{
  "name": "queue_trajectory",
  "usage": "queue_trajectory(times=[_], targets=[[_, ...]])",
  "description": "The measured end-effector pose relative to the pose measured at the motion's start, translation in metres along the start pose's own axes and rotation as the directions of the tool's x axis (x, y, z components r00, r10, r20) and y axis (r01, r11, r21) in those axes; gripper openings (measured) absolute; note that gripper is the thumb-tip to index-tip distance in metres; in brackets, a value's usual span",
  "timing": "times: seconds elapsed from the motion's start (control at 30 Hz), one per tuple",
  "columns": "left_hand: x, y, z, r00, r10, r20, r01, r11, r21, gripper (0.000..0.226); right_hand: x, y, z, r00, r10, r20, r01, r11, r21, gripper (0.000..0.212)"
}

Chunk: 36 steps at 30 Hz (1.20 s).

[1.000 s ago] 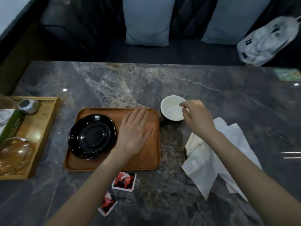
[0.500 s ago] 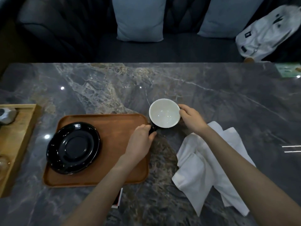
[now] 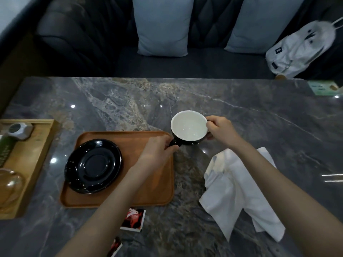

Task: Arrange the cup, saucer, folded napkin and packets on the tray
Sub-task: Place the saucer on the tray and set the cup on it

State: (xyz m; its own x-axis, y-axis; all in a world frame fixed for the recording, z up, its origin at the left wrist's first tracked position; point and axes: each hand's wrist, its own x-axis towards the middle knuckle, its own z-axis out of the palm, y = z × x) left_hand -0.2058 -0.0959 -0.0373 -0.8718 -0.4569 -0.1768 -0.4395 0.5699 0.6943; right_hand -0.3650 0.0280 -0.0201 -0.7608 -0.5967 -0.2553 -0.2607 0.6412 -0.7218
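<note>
Two hands hold a black cup (image 3: 188,127) with a white inside just off the far right corner of a brown wooden tray (image 3: 148,191) on a dark marble worktop (image 3: 259,123). The left hand (image 3: 157,151) reaches across that corner of the tray, its fingers curled round the cup's dark handle; the right hand (image 3: 220,129) grips the cup on the side away from the tray, thumb on the rim. Whether the cup's base touches the worktop cannot be told from this angle. A black saucer (image 3: 92,166) lies on the left half of the tray, upright and bare. A white napkin (image 3: 239,193), rumpled and loosely spread rather than folded, lies on the worktop to the right of the tray, partly under the right forearm. Two red-and-white packets lie on the worktop in front of the tray's near edge: one packet (image 3: 133,219) just beside that edge, a second packet (image 3: 115,246) nearer the camera, cut by the left forearm and the frame. To the left of the tray stands a paler wooden tray (image 3: 39,164) carrying a grey faceted object (image 3: 19,129) and a clear glass vessel (image 3: 9,186). Beyond the worktop, a dark sofa (image 3: 78,43) holds two pale blue cushions (image 3: 162,25) and a white backpack (image 3: 300,49)
</note>
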Motion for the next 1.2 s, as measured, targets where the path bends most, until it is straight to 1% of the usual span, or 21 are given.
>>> queue_trajectory(times=[0.13, 0.27, 0.37, 0.43, 0.53, 0.7, 0.77, 0.87, 0.97, 1.2], targets=[[-0.018, 0.002, -0.033, 0.993, 0.077, -0.085, -0.078, 0.997, -0.007, 0.02, -0.014, -0.033, -0.002, 0.996, -0.077, 0.051, 0.073, 0.995, 0.066, 0.031], [-0.044, -0.006, -0.064, 0.986, 0.06, -0.156, -0.057, 0.998, 0.029, 0.021, -0.03, -0.065, 0.009, 0.985, -0.148, 0.086, 0.134, 0.979, 0.154, 0.027], [-0.065, -0.021, -0.084, 0.974, 0.064, -0.216, -0.057, 0.998, 0.041, 0.026, -0.038, -0.085, 0.026, 0.976, -0.173, 0.133, 0.138, 0.961, 0.24, 0.027], [-0.077, -0.036, -0.096, 0.973, 0.034, -0.23, -0.014, 0.996, 0.088, 0.02, -0.041, -0.097, 0.042, 0.969, -0.186, 0.163, 0.141, 0.957, 0.255, 0.028], [-0.094, -0.06, -0.11, 0.963, -0.044, -0.266, 0.078, 0.99, 0.118, 0.019, -0.044, -0.112, 0.071, 0.95, -0.236, 0.205, 0.178, 0.947, 0.266, 0.027], [-0.123, -0.101, -0.124, 0.947, -0.132, -0.291, 0.156, 0.986, 0.061, 0.018, -0.043, -0.126, 0.121, 0.925, -0.291, 0.245, 0.235, 0.943, 0.234, 0.028], [-0.131, -0.116, -0.125, 0.944, -0.164, -0.288, 0.188, 0.98, 0.059, 0.018, -0.043, -0.128, 0.142, 0.914, -0.292, 0.282, 0.213, 0.937, 0.278, 0.031], [-0.14, -0.133, -0.128, 0.939, -0.208, -0.274, 0.229, 0.973, 0.043, 0.018, -0.043, -0.127, 0.172, 0.902, -0.259, 0.346, 0.138, 0.931, 0.338, 0.031], [-0.145, -0.147, -0.127, 0.942, -0.238, -0.236, 0.253, 0.967, 0.035, 0.02, -0.042, -0.123, 0.194, 0.907, -0.203, 0.368, 0.09, 0.949, 0.301, 0.034], [-0.146, -0.164, -0.12, 0.931, -0.303, -0.204, 0.31, 0.951, -0.001, 0.022, -0.039, -0.114, 0.22, 0.91, -0.151, 0.385, 0.043, 0.96, 0.276, 0.035]])
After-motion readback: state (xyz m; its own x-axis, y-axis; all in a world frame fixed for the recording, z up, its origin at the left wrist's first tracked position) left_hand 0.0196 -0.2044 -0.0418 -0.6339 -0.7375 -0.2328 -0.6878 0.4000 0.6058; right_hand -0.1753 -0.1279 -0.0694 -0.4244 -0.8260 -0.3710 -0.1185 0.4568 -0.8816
